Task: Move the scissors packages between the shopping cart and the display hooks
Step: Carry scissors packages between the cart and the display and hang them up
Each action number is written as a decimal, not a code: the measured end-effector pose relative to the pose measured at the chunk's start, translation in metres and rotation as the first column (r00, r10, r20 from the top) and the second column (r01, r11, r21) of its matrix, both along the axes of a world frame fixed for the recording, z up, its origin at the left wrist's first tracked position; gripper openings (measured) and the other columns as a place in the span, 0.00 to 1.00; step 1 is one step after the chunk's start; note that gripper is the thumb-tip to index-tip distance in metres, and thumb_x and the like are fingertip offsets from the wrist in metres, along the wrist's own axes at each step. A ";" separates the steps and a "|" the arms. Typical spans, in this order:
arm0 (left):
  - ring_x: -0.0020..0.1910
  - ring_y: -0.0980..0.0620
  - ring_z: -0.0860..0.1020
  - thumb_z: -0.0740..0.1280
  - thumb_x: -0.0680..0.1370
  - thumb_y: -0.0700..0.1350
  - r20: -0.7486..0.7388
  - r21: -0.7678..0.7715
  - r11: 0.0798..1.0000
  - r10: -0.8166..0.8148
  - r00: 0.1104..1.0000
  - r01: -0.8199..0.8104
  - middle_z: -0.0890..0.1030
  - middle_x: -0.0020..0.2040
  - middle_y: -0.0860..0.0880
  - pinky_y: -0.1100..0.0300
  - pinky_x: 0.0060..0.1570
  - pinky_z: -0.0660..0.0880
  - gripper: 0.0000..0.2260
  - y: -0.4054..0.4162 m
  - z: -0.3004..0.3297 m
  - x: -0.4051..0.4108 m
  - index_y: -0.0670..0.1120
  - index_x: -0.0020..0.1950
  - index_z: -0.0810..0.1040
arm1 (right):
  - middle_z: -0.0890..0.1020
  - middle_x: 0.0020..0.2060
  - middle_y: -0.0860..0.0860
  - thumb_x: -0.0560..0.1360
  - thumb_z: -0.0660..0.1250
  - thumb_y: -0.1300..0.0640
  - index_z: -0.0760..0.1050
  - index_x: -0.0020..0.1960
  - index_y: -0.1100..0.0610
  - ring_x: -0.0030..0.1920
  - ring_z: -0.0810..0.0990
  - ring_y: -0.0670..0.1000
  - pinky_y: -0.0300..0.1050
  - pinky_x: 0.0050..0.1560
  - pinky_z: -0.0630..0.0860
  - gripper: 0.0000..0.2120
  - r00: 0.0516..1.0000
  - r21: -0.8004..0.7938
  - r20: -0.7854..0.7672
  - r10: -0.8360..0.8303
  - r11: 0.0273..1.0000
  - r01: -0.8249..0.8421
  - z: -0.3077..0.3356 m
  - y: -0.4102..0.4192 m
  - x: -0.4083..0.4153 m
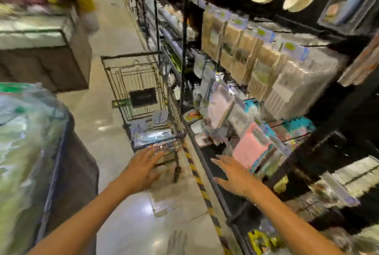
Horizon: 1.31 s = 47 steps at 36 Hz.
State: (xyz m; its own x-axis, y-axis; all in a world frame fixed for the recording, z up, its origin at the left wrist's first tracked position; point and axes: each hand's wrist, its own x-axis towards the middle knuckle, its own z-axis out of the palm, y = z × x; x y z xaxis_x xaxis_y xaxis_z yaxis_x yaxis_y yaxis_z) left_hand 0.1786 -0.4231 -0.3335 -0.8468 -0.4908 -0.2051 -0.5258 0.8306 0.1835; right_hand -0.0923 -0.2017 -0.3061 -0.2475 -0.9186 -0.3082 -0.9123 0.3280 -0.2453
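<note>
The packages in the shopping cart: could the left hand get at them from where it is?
Probably yes: the left hand hovers open by the shopping cart, whose top is open above the packages.

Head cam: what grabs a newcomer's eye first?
Two bare hands reach forward with fingers spread and hold nothing: the left hand near the cart, the right hand toward the low shelf edge. The wire cart stands in the aisle beside the display, with flat packages lying in its bottom. The whole frame is motion-blurred, so the hanging packs cannot be read.
</note>
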 end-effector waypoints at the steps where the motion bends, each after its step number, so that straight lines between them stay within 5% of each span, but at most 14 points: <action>1: 0.77 0.36 0.66 0.46 0.78 0.70 0.009 0.017 0.999 0.035 0.999 -0.036 0.66 0.79 0.43 0.41 0.73 0.65 0.37 -0.013 -0.006 0.013 0.50 0.80 0.62 | 0.55 0.81 0.49 0.81 0.60 0.38 0.53 0.82 0.47 0.80 0.54 0.54 0.52 0.79 0.56 0.34 1.000 0.004 0.003 0.016 1.000 -0.016 -0.003 -0.018 0.005; 4: 0.79 0.36 0.62 0.41 0.74 0.73 0.051 0.056 0.992 0.112 0.992 -0.115 0.62 0.80 0.41 0.42 0.77 0.60 0.43 -0.051 -0.023 0.043 0.50 0.82 0.59 | 0.62 0.79 0.50 0.80 0.57 0.33 0.59 0.80 0.49 0.78 0.60 0.54 0.50 0.77 0.62 0.34 0.999 -0.006 0.012 0.041 0.999 -0.041 -0.013 -0.066 0.020; 7: 0.83 0.42 0.47 0.37 0.69 0.72 0.128 0.086 0.979 0.173 0.977 -0.185 0.49 0.84 0.47 0.47 0.81 0.46 0.46 -0.079 -0.032 0.061 0.52 0.84 0.49 | 0.71 0.73 0.55 0.69 0.39 0.19 0.67 0.77 0.55 0.73 0.69 0.56 0.50 0.72 0.69 0.53 0.996 -0.054 0.022 0.084 0.995 -0.083 -0.026 -0.104 0.032; 12: 0.83 0.43 0.45 0.34 0.68 0.71 0.109 0.091 0.969 0.218 0.970 -0.228 0.48 0.84 0.48 0.48 0.80 0.44 0.46 -0.118 -0.047 0.075 0.53 0.83 0.49 | 0.64 0.78 0.50 0.80 0.59 0.35 0.61 0.80 0.50 0.78 0.61 0.51 0.46 0.75 0.61 0.33 0.996 0.045 0.060 0.073 0.996 -0.076 -0.043 -0.157 0.040; 32: 0.82 0.43 0.45 0.22 0.62 0.78 0.237 0.168 0.906 0.346 0.908 -0.389 0.49 0.84 0.47 0.48 0.79 0.44 0.57 -0.226 -0.094 -0.055 0.52 0.84 0.49 | 0.73 0.72 0.50 0.81 0.65 0.52 0.67 0.76 0.50 0.72 0.70 0.53 0.45 0.69 0.68 0.24 0.954 0.050 0.216 0.208 0.973 -0.223 -0.110 -0.348 -0.101; 36: 0.83 0.43 0.46 0.18 0.58 0.77 0.257 0.204 0.863 0.409 0.876 -0.462 0.49 0.84 0.47 0.48 0.79 0.44 0.60 -0.239 -0.106 -0.088 0.52 0.84 0.48 | 0.74 0.71 0.50 0.80 0.66 0.49 0.69 0.75 0.48 0.71 0.71 0.53 0.44 0.69 0.69 0.23 0.933 0.054 0.258 0.252 0.960 -0.274 -0.125 -0.385 -0.130; 39: 0.82 0.42 0.49 0.25 0.61 0.79 0.263 0.230 0.838 0.435 0.861 -0.494 0.50 0.84 0.46 0.49 0.79 0.45 0.57 -0.248 -0.110 -0.106 0.51 0.84 0.49 | 0.74 0.70 0.51 0.81 0.65 0.48 0.67 0.76 0.49 0.70 0.71 0.54 0.46 0.68 0.69 0.23 0.920 0.073 0.277 0.277 0.949 -0.307 -0.132 -0.410 -0.142; 43: 0.82 0.41 0.47 0.32 0.68 0.69 0.293 0.248 0.801 0.474 0.830 -0.545 0.49 0.84 0.45 0.48 0.80 0.45 0.47 -0.263 -0.121 -0.120 0.50 0.84 0.51 | 0.76 0.68 0.56 0.83 0.63 0.52 0.65 0.77 0.53 0.69 0.73 0.56 0.48 0.69 0.69 0.24 0.899 0.158 0.325 0.295 0.920 -0.359 -0.143 -0.439 -0.149; 47: 0.82 0.39 0.50 0.34 0.69 0.70 0.305 0.288 0.772 0.487 0.818 -0.567 0.53 0.83 0.44 0.46 0.79 0.46 0.46 -0.288 -0.144 -0.131 0.49 0.83 0.54 | 0.76 0.70 0.53 0.81 0.66 0.53 0.70 0.75 0.55 0.70 0.73 0.53 0.35 0.69 0.63 0.23 0.895 0.160 0.340 0.287 0.920 -0.356 -0.167 -0.469 -0.155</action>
